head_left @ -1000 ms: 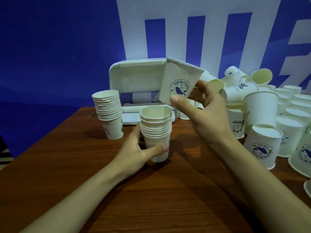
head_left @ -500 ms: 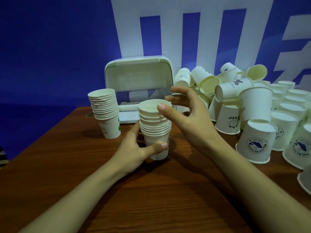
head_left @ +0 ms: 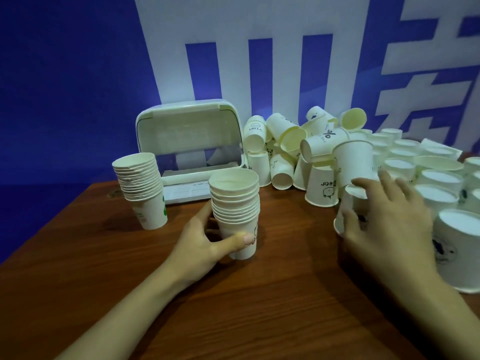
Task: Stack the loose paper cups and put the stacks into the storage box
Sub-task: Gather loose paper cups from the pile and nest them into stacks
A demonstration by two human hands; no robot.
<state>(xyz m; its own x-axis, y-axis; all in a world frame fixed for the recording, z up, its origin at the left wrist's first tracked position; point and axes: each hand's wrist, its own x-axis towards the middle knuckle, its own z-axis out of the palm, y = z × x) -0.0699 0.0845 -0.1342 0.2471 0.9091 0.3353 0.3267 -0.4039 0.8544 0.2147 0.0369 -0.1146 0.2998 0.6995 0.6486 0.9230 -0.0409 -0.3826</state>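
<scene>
1. Head view, left side: left hand [head_left: 200, 240] is wrapping its grip around the lower part of the near stack [head_left: 235, 211], thumb across the front and fingers behind, and is keeping it upright on the table [head_left: 233, 294]. This stack is standing just in front of the storage box [head_left: 192, 141], towards its right end.

2. Head view, right side: right hand [head_left: 384, 229] is reaching in among the loose cups [head_left: 405, 162], which are lying and standing in a heap to the right of the storage box. Its fingers are spread and only lightly bent; the thumb and fingers are closing around an upside-down cup [head_left: 350, 203] at the near edge of the heap. The hand is hiding most of that cup, so I cannot tell whether the grip is firm yet.

3. Head view, back: the storage box is sitting open, lid raised, and I am seeing no cups inside it. A second stack [head_left: 142, 188] is standing to the left of the box, touched by neither hand.

4. Step in hand, as I am judging it: gathering one more loose cup for the near stack, with boxing not yet begun.

5. Next move, as I am judging it: lifting the cup, turning it mouth-up and dropping it squarely into the top rim, without disturbing the neighbouring cups.
</scene>
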